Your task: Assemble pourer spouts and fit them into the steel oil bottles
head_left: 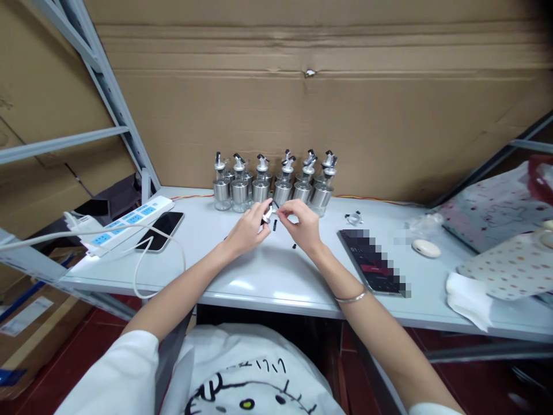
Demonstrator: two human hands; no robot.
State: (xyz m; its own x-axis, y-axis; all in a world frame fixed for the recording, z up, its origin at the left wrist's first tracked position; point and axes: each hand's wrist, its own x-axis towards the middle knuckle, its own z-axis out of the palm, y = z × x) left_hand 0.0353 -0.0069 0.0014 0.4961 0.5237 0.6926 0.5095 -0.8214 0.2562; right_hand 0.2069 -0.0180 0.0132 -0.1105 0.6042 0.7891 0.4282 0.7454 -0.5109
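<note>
Over the middle of the table [250,276], my left hand [249,230] is closed around a silver and black pour spout [268,214]. My right hand [303,223] pinches at the spout's tip from the other side; whatever its fingertips hold is too small to make out. Just below the fingers lies a small black piece [275,225] on the tabletop. A tinier black piece [294,246] rests under my right hand. Behind my hands stand several glass bottles [261,189] with steel sleeves, upright in rows, each topped with a similar spout.
To the left are a white power strip [133,218], a phone [164,229] and a looping white cable [137,271]. On the right lie a dark tablet-like device [367,259], a clear ring-shaped item [354,218], a white oval object [425,248] and a dotted pouch [510,265]. Cardboard [345,127] rises behind.
</note>
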